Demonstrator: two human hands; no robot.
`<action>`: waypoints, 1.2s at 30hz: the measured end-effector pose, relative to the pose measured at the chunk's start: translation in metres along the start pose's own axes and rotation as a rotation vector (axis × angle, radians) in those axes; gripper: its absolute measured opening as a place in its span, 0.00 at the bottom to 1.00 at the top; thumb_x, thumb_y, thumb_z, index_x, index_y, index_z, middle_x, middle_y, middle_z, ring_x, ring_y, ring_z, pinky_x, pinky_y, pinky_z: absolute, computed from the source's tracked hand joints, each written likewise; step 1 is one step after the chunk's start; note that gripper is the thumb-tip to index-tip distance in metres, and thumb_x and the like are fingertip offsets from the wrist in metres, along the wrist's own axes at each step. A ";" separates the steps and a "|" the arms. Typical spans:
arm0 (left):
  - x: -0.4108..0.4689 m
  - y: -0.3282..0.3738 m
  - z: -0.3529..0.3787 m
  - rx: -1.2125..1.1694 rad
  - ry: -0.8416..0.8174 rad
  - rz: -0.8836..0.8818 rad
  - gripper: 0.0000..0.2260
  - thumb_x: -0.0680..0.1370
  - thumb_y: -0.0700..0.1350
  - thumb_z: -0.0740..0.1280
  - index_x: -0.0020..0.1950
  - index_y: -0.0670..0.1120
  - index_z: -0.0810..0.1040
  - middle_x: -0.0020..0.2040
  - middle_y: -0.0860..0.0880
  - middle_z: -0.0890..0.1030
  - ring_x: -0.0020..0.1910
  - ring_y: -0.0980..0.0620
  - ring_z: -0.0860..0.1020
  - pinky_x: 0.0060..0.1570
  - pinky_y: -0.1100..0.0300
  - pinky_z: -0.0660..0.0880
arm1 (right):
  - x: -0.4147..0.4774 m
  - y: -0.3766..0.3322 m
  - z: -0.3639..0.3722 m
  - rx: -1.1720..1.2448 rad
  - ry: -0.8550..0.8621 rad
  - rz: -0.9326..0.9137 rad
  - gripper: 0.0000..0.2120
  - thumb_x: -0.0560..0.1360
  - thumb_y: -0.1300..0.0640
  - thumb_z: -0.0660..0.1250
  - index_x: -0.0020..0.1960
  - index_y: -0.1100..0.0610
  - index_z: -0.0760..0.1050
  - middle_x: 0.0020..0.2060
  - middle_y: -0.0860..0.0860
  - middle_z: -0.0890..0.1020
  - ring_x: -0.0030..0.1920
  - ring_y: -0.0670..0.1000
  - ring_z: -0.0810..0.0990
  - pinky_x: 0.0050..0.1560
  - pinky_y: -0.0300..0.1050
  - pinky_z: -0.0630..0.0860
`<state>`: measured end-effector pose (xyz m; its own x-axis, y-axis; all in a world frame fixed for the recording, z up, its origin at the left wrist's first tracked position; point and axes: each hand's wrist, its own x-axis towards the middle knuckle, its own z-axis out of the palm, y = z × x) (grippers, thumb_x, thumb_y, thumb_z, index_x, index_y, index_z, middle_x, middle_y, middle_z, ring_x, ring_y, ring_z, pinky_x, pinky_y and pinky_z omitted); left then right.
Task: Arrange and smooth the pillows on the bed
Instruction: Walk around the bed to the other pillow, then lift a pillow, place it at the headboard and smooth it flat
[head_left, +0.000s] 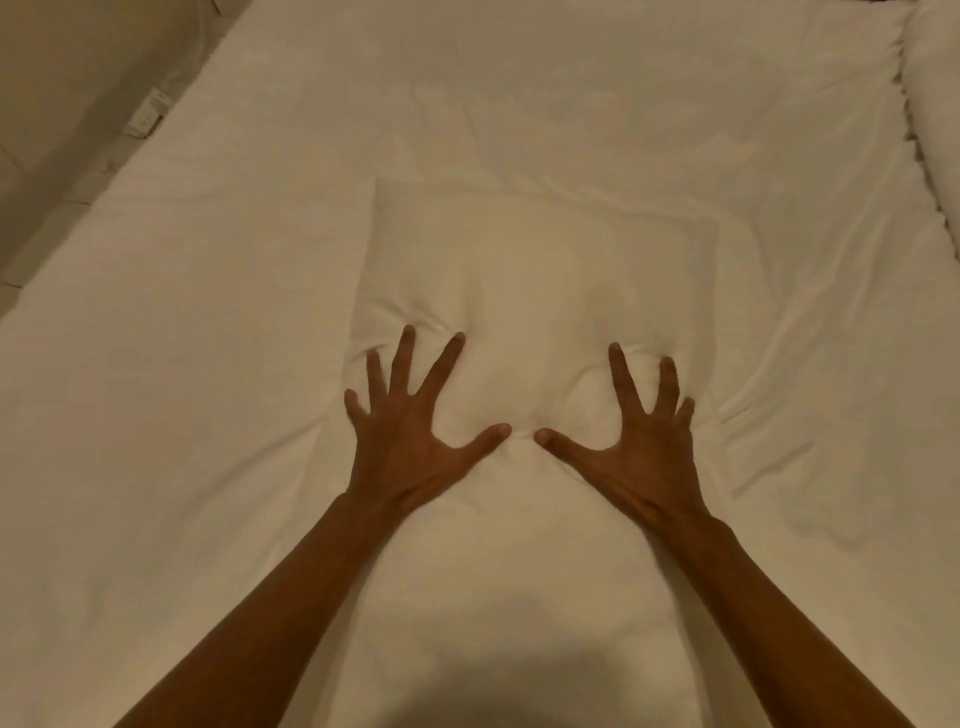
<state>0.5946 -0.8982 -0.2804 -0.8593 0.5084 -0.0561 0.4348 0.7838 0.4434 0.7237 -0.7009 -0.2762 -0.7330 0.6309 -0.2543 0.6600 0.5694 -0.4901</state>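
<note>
A white pillow lies flat in the middle of the white bed, its long side running away from me. My left hand and my right hand both press palm-down on the pillow's middle, fingers spread wide, thumbs almost touching. The fabric dimples under the fingertips. Neither hand holds anything. A second white pillow lies along the right edge of the view, only partly visible.
The bed's left edge runs diagonally from the upper middle to the lower left, with beige floor or wall beyond it. A small white wall socket or switch plate sits there. The sheet is wrinkled to the right of the pillow.
</note>
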 end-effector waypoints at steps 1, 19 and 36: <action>0.001 0.000 0.003 0.035 0.014 -0.012 0.46 0.64 0.81 0.59 0.76 0.69 0.44 0.81 0.53 0.43 0.79 0.37 0.44 0.68 0.26 0.51 | 0.002 0.000 0.001 -0.016 0.000 0.022 0.58 0.55 0.15 0.61 0.75 0.28 0.35 0.80 0.50 0.38 0.77 0.73 0.45 0.71 0.74 0.58; 0.012 0.010 0.029 0.259 0.050 -0.093 0.38 0.69 0.75 0.58 0.76 0.62 0.58 0.75 0.41 0.61 0.70 0.34 0.63 0.57 0.35 0.68 | 0.008 -0.021 0.034 -0.118 0.087 0.075 0.49 0.63 0.19 0.61 0.77 0.38 0.52 0.78 0.57 0.50 0.75 0.72 0.53 0.71 0.72 0.56; -0.011 0.038 0.014 0.208 0.344 0.011 0.16 0.74 0.56 0.65 0.61 0.55 0.76 0.53 0.43 0.75 0.51 0.41 0.73 0.47 0.46 0.69 | -0.014 -0.030 0.024 -0.182 0.473 -0.196 0.18 0.70 0.51 0.70 0.59 0.50 0.77 0.55 0.57 0.76 0.56 0.66 0.71 0.51 0.59 0.69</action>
<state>0.6244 -0.8688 -0.2750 -0.8792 0.3952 0.2661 0.4590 0.8525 0.2503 0.7103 -0.7391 -0.2782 -0.7190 0.6482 0.2506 0.5672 0.7557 -0.3274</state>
